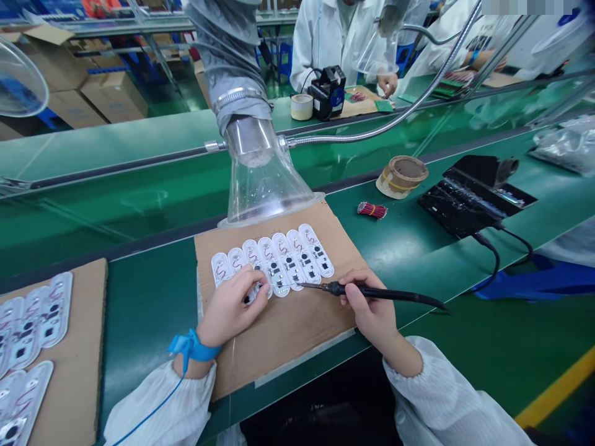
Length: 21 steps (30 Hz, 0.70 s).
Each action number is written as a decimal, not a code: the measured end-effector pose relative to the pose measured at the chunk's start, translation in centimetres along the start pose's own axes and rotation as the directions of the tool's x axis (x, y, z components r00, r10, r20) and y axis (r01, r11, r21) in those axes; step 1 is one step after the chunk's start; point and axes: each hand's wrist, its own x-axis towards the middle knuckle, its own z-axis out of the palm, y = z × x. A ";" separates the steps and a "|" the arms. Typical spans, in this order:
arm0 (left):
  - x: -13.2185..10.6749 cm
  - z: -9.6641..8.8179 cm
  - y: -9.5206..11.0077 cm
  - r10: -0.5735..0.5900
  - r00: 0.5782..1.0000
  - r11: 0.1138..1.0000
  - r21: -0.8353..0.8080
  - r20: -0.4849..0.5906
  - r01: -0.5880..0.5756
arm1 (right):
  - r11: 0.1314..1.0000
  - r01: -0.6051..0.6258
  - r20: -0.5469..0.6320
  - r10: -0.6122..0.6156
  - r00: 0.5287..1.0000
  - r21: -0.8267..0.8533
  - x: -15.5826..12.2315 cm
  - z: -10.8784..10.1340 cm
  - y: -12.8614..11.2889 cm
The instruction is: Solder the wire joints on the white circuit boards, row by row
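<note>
Left hand (231, 308) sits on the near end of a white board strip (283, 257), left fingers (255, 283) curled and closed down on it, apparently pinning it in place, though what they pinch is partly hidden. Right hand (367, 308) has its right fingers (356, 298) closed round a soldering iron (385, 293), held pen-style so the tip comes in low beside the strip; contact can't be confirmed, it looks just off the board. Strip lies flat on a cardboard sheet (283, 347), likely there as a work pad to protect the belt. Fume hood (264, 192) hangs right over the far edge of the cardboard, probably placed to catch the smoke. Red wire bundle (372, 210), solder roll (402, 176) and soldering station (469, 195) sit past the cardboard on the right, within reach of the iron hand. More boards (32, 316) lie on a second cardboard sheet (74, 353) to the left. Blue wrist strap (193, 345) is on the left wrist, its cord running down, likely for static. Green tabletop (153, 322) runs across the view; a co-worker (320, 43) sits across it beside a tape roll (301, 106), with cardboard boxes (60, 68) behind.
</note>
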 end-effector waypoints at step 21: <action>-0.3 -1.1 -1.2 -0.109 0.993 0.992 -0.052 0.044 0.111 | 0.998 -0.035 -0.064 0.038 0.997 0.051 -0.1 2.2 -0.1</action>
